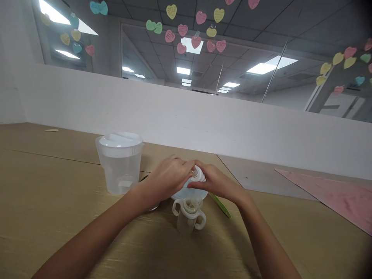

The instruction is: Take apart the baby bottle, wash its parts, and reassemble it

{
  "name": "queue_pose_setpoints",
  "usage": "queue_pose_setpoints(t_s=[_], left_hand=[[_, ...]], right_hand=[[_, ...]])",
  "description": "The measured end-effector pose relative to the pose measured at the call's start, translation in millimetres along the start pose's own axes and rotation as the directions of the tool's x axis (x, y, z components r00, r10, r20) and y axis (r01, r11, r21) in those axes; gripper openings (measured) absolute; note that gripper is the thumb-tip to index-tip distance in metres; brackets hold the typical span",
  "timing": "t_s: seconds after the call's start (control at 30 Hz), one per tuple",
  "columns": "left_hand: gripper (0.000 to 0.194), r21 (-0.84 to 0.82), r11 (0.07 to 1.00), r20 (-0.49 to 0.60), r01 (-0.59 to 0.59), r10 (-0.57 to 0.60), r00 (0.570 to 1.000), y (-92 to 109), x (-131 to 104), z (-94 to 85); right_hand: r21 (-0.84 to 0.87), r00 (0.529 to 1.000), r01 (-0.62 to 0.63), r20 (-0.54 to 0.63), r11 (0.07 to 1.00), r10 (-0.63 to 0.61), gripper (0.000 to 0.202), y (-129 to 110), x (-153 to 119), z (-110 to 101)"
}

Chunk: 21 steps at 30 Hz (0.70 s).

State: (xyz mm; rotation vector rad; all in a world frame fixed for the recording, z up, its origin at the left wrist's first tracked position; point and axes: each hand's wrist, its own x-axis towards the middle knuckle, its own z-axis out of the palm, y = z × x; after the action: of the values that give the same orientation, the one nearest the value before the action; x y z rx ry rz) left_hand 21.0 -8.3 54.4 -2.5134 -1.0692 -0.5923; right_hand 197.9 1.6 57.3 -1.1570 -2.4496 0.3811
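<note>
Both hands meet over the table, behind a clear two-handled bottle (pixel 187 220) that stands upright with its top uncovered. My right hand (pixel 215 180) has its thumb and fingers around a small white cap (pixel 198 174). My left hand (pixel 173 174) is closed at the cap's left side, its fingertips touching a small clear piece there. Beneath the hands lies a pale blue dish (pixel 186 193), partly hidden by them. A green utensil (pixel 221 205) lies just right of the dish. A dark round object, mostly covered by my left forearm, shows its rim.
A clear lidded pitcher (pixel 122 166) stands to the left on the brown table (pixel 72 201). A pink cloth (pixel 334 197) lies at the right. A small flat piece (pixel 51 130) rests at the far left. Behind runs a white wall (pixel 174 116) with windows above.
</note>
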Motion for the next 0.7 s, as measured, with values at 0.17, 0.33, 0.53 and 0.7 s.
queue_pose_setpoints(t_s=[0.17, 0.33, 0.53, 0.7], left_hand=[[0.019, -0.182, 0.983, -0.093, -0.035, 0.018, 0.995, -6.7, -2.8, -3.1], [0.019, -0.418, 0.908, -0.013, 0.011, -0.018, 1.000, -11.9, -8.9, -16.7], [0.018, -0.579, 0.815, 0.064, 0.019, 0.023, 0.998, -17.6, -10.6, -26.3], [0.020, -0.613, 0.790, 0.074, 0.018, 0.035, 0.997, -18.0, -11.7, -25.9]], right_hand=[[0.069, 1.000, 0.003, -0.009, 0.998, -0.002, 0.032, -2.5, -4.4, -3.9], [0.099, 0.999, 0.020, 0.048, 0.995, -0.025, 0.029, -7.4, -8.9, -7.1], [0.076, 0.997, 0.049, 0.054, 0.996, -0.053, 0.026, -10.0, -13.1, -9.6], [0.078, 0.995, 0.066, 0.070, 0.995, -0.072, 0.025, -11.6, -16.3, -12.3]])
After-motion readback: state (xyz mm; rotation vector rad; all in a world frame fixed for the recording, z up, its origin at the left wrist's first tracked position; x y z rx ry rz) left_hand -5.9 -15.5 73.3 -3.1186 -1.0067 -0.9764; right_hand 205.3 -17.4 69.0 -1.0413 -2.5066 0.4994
